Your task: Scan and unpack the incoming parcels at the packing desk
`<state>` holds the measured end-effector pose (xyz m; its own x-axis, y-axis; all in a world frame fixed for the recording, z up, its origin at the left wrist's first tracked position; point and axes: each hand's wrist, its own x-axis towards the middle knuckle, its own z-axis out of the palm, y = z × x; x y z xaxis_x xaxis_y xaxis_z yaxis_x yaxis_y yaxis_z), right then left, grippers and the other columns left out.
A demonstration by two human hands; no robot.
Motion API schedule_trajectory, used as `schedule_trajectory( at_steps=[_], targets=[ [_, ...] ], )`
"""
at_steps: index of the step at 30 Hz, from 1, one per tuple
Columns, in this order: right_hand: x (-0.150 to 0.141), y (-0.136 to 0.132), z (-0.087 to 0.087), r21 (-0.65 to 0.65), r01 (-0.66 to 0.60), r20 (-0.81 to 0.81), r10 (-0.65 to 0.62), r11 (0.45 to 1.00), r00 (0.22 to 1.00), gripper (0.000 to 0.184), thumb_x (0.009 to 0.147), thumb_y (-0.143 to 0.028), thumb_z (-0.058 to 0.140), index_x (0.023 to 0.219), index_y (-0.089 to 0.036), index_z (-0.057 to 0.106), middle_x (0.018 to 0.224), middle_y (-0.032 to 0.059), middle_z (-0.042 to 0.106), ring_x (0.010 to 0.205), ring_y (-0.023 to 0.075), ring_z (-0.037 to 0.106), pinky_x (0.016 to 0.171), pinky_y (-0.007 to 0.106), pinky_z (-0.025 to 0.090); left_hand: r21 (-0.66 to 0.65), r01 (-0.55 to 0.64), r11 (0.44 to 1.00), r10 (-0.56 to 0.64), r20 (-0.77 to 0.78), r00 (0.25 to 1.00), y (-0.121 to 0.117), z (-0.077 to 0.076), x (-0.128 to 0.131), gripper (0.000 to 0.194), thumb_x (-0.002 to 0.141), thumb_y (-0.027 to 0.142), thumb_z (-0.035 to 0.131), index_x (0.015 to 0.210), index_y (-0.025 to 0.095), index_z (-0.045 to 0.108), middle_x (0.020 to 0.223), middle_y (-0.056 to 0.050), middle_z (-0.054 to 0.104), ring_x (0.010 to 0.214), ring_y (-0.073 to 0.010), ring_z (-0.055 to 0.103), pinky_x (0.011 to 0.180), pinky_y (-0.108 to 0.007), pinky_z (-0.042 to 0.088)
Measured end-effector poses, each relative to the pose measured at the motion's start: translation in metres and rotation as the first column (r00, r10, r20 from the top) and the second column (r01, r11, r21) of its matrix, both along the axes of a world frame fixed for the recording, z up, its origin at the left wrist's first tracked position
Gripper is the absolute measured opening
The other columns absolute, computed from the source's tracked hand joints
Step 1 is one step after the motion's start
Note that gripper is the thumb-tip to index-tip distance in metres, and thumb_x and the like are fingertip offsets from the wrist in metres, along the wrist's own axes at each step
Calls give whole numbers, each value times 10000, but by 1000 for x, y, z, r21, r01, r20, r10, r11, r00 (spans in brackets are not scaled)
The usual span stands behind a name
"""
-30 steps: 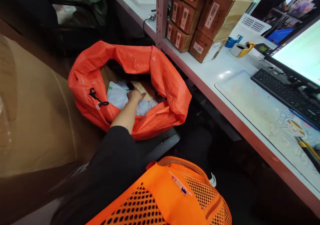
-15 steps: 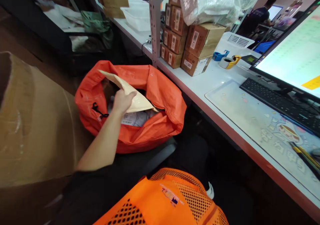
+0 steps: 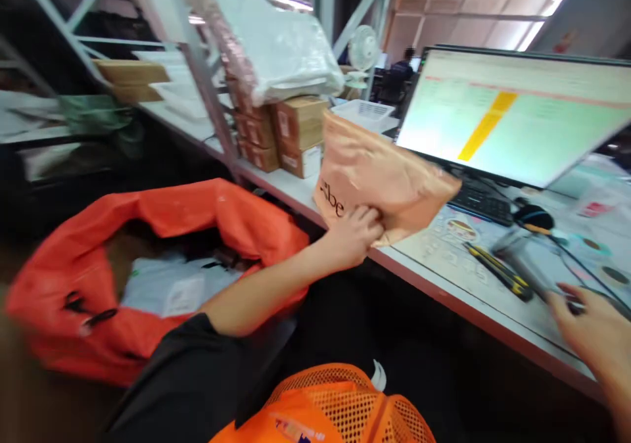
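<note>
**Orange sack:** an orange-red woven sack (image 3: 217, 206) sits open at far left, its rim slumped and a black cord toggle (image 3: 91, 311) on its side. Pale grey poly mailers (image 3: 172, 292) lie inside, one with a white label.

**Shelf:** brown cartons (image 3: 296, 134) stand on the tabletop (image 3: 434, 285) under a bulging plastic bag (image 3: 266, 48).

**Left hand:** the left hand (image 3: 352, 236), in a black sleeve (image 3: 197, 371), reaches across from the sack, fingers curled and pinching the lower edge of the mailer.

**Mailer:** a peach padded mailer (image 3: 389, 186), printed with dark lettering, is held in the air just over the tabletop's front edge, in front of the keyboard (image 3: 480, 203) and below the monitor (image 3: 513, 114).

**Desk mat:** a yellow-and-black tool (image 3: 497, 272) lies on the printed mat (image 3: 438, 246), beside what looks like a grey handheld scanner (image 3: 520, 256), though blur hides its detail.

**Right hand:** the right hand (image 3: 591, 328) is at the far right edge, fingers loosely apart, right by the scanner. Blur leaves it unclear whether they grip it.

**Risk:** a one-edged pinch could let the mailer swing or slip onto the keyboard. A hurried reach could also knock the tool off the mat or snag the scanner's cable.
</note>
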<state>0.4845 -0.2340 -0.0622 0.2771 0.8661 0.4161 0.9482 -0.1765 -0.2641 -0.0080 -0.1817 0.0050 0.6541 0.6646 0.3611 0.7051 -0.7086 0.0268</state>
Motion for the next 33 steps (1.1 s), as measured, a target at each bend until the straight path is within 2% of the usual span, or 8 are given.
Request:
schedule_trajectory(
  at_steps=[4,10,16,20,23,26,29,33],
  targets=[
    [30,1,-17,-54,33,76,-29,998,997,564,973,-516,414,1341,-162,654,1324,280,673,1324,426,604,1179,508,448,-259,109,960,-174,-241,955,25,-45,73,456,881,204,704,1313,75,638,1686,-254,370,1522,-431,415,1201,-537,439],
    [22,33,-15,-65,40,74,-36,997,997,582,967,-455,481,1415,-98,586,1428,236,629,1366,371,574,1207,492,420,-406,159,900,-211,-86,974,32,-44,97,748,926,739,638,1396,157,605,1722,-228,335,1578,-464,339,1253,-596,365],
    [-3,78,-3,-287,137,124,-105,948,987,684,999,-430,501,1572,-59,456,1483,251,607,1327,391,607,1108,492,479,-311,-54,949,7,-150,989,27,-64,123,837,866,241,767,1630,208,427,1728,-269,275,1520,-539,405,1123,-721,464],
    [-2,90,-2,-348,210,145,-168,914,975,688,1001,-390,482,1590,-40,421,1412,276,646,1270,406,644,1029,478,502,-436,6,900,40,97,994,45,-24,77,479,912,110,545,1354,203,705,1297,-182,752,1101,-358,769,966,-496,622],
    [-4,94,0,-387,216,148,-170,897,974,635,981,-340,485,1536,-32,477,1344,288,675,1212,398,675,986,455,505,-355,209,911,57,612,789,61,24,26,297,982,326,591,1209,214,745,1055,-63,801,991,-289,769,928,-426,638],
    [-10,98,6,-391,231,142,-190,891,971,555,963,-327,488,1430,-38,568,1276,287,700,1163,397,692,939,445,508,-244,155,957,149,876,458,69,43,-1,380,929,418,692,1242,203,693,1156,-47,773,1094,-276,742,984,-422,625],
    [-10,97,24,-371,257,113,-231,892,966,518,965,-397,507,1336,-60,634,1225,271,720,1126,403,700,893,448,517,-252,165,954,188,926,327,71,20,-1,507,902,413,721,1359,232,597,1318,-68,725,1249,-283,692,1094,-452,578],
    [-2,78,70,-256,195,7,-200,947,980,424,931,-507,642,1149,-156,738,1010,169,767,962,354,724,809,424,531,-299,203,932,228,922,313,76,-23,4,546,938,425,683,1419,224,520,1399,-113,682,1295,-297,670,1098,-455,573]
  ],
)
